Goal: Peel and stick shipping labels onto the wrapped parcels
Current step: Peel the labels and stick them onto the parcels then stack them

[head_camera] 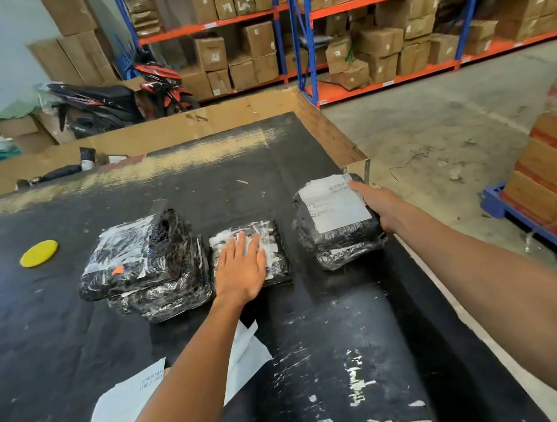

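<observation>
While my left hand (241, 266) presses flat on the middle parcel (250, 253) | right hand (378, 207) grips the labelled parcel (336, 222) right of it | I judge labels nearly done.

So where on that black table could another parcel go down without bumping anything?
The widest bare patch lies behind the three black-wrapped parcels, toward the cardboard wall. More room sits left of the round yellow disc. The near edge is crowded: white label sheets and a black roll. The left hand and right hand cover two parcels.
</observation>
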`<state>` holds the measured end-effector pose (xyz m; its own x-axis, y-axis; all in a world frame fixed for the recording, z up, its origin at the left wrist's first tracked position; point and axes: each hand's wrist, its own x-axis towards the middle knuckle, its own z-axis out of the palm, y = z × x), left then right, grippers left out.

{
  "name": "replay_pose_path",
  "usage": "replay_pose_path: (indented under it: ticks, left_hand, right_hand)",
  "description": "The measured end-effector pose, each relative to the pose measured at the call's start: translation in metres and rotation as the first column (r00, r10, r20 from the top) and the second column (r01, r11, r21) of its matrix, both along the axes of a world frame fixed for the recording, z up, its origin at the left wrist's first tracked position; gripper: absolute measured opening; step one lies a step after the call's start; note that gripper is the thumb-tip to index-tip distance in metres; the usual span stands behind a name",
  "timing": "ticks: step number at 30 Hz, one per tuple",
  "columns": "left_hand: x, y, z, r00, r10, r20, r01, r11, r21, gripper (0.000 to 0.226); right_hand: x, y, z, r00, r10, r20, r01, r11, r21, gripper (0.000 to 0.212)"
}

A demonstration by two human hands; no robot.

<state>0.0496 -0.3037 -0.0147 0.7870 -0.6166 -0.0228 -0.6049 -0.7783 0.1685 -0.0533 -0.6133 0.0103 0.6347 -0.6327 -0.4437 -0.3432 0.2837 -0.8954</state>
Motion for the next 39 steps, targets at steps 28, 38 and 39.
replay_pose_path:
  ticks: [28,38,39]
  left_hand:
    - [-0.074,0.117,0.014,0.996,0.069,0.059,-0.042,0.926,-0.376,0.032]
    - [-0.065,0.275,0.005,0.936,0.348,-0.059,-0.343,0.853,-0.393,0.037]
    - [-0.064,0.287,-0.002,0.932,0.351,-0.094,-0.36,0.86,-0.361,0.038]
  right_hand:
    - [-0.062,0.189,0.013,0.915,0.371,-0.161,-0.206,0.087,-0.975,0.028]
    - [-0.035,0.386,-0.007,0.661,0.72,-0.209,-0.654,0.417,-0.632,0.025]
    - [-0.029,0.399,-0.009,0.658,0.713,-0.24,-0.675,0.419,-0.607,0.027]
